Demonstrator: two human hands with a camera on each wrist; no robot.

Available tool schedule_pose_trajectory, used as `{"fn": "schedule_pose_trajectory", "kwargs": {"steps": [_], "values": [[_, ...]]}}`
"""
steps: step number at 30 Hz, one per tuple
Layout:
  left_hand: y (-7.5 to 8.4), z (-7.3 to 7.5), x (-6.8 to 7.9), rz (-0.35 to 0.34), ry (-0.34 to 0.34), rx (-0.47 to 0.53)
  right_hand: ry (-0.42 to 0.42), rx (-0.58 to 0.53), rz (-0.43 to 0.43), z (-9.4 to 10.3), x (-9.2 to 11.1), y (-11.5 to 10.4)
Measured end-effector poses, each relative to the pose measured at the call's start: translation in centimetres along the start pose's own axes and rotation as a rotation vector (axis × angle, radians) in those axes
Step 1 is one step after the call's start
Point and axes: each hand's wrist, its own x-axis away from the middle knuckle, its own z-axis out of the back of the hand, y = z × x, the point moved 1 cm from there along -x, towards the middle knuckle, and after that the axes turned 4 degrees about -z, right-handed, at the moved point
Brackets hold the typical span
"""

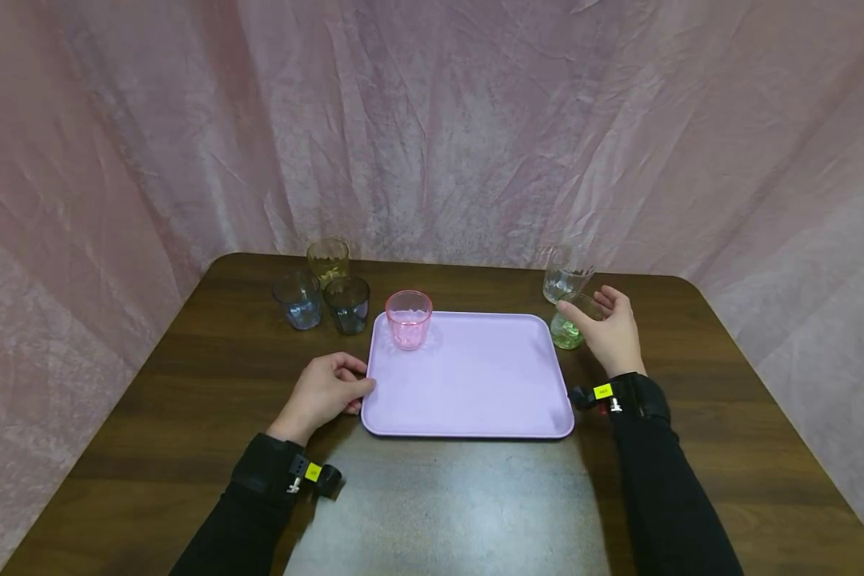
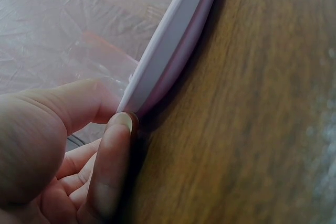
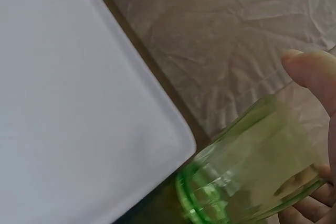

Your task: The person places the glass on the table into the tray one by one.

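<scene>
A lilac tray (image 1: 475,384) lies on the table. My left hand (image 1: 322,392) pinches the tray's left edge; in the left wrist view the thumb and a fingertip meet at the rim (image 2: 157,56). A pink glass (image 1: 409,330) stands upright in the tray's back left corner. By the tray's back right corner stands a green glass (image 1: 566,334). My right hand (image 1: 612,334) reaches over this glass, thumb and fingers spread to either side. From the right wrist, the thumb (image 3: 310,69) shows apart from the green glass, and the other fingers lie partly behind it.
Behind the green glass stands a clear glass (image 1: 565,282). Left of the tray are a blue glass (image 1: 302,308), a dark grey glass (image 1: 349,308) and a yellowish glass (image 1: 328,260). A pink curtain (image 1: 432,136) hangs behind the wooden table (image 1: 209,384).
</scene>
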Motion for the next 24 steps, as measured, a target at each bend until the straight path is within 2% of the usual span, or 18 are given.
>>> {"fn": "schedule_pose_trajectory", "kwargs": {"steps": [14,24], "values": [[0.0,-0.2,-0.2,0.024,-0.008,-0.011,-0.107,0.033,-0.026,-0.7,0.5,1.8],[0.0,0.0,0.0,0.024,-0.003,-0.019,-0.097,0.004,0.0,-1.2,0.4,2.2]]}}
